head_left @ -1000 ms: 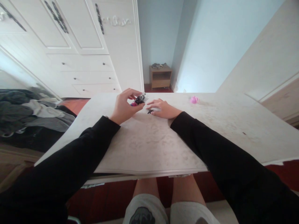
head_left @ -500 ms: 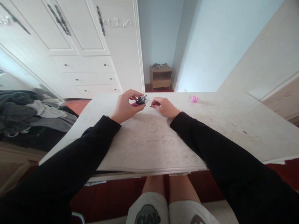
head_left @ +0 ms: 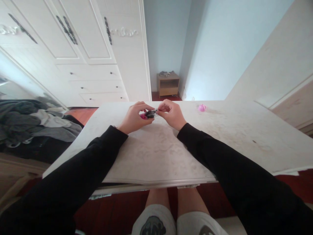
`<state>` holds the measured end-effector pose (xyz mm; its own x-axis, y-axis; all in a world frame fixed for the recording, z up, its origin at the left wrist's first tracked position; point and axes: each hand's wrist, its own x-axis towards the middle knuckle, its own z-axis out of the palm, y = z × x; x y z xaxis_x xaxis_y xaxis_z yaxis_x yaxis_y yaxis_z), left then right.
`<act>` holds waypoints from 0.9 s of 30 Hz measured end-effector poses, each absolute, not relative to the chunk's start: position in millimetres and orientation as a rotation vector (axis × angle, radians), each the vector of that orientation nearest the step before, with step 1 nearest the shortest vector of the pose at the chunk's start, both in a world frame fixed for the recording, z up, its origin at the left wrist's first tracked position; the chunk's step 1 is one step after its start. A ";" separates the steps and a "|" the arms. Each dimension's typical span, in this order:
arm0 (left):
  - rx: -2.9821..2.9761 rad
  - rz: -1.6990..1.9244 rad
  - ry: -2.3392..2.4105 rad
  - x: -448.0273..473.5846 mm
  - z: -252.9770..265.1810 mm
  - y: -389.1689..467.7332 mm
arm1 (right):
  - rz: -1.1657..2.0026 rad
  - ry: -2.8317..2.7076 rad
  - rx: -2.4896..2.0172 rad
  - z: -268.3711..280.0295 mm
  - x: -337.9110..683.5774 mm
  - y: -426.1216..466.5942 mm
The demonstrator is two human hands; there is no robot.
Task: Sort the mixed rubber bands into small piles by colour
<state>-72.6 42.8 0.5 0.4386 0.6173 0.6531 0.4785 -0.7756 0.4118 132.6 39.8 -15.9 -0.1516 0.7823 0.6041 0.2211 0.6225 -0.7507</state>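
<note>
Small clear container (head_left: 151, 114), black inside, pink at left end. Just left of frame center, lying roughly sideways in left hand (head_left: 135, 118); right end at right hand (head_left: 173, 115). Finer detail blurred.

Soft, diffuse light fills the room, its source unseen, leaving a pale glow on the blue wall (head_left: 220, 58). Faint shadows smudge the tabletop (head_left: 156, 160); the floor (head_left: 110, 212) beneath falls dim. Wide-angle stretch slants the wardrobe (head_left: 133, 62). Slight blur hides detail on the dark-and-pink object (head_left: 150, 114).
</note>
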 end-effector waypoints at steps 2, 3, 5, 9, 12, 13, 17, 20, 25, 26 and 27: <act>2.508 1.257 0.959 -72.6 0.9 42.1 | 0.536 -1.705 -0.846 -13.8 131.9 37.6; 2.498 1.266 0.952 -72.7 1.0 41.8 | 0.487 -1.710 -0.864 -12.5 131.9 36.3; 2.474 1.288 0.935 -72.8 1.4 41.2 | 0.412 -1.721 -0.911 -9.9 132.4 33.4; 2.441 1.314 0.924 -72.3 2.1 39.9 | 0.452 -1.773 -0.919 -6.7 131.6 28.1; 2.415 1.332 0.908 -71.6 3.0 38.9 | 0.427 -1.821 -0.870 -6.0 129.8 25.2; 2.402 1.347 0.904 -71.4 3.3 38.6 | 0.402 -1.834 -0.858 -5.8 129.2 24.4; 2.363 1.399 0.904 -71.0 3.3 38.9 | 0.295 -1.851 -0.788 -3.7 127.7 21.4; 2.342 1.450 0.894 -70.3 2.6 39.9 | 0.220 -1.821 -0.730 -1.1 127.7 19.4; 2.243 1.479 0.844 -68.3 2.6 38.6 | 0.146 -1.833 -0.761 1.0 130.6 18.9; 2.216 1.470 0.834 -68.0 2.3 38.2 | 0.136 -1.858 -0.763 1.0 131.3 18.9; 2.195 1.460 0.822 -67.8 1.9 38.0 | 0.129 -1.885 -0.762 1.1 131.9 18.8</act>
<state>-67.8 38.0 1.9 0.2902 0.6524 0.7001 0.2599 -0.7578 0.5984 131.9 18.8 1.1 -0.2469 0.5582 0.7921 0.4453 0.7913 -0.4189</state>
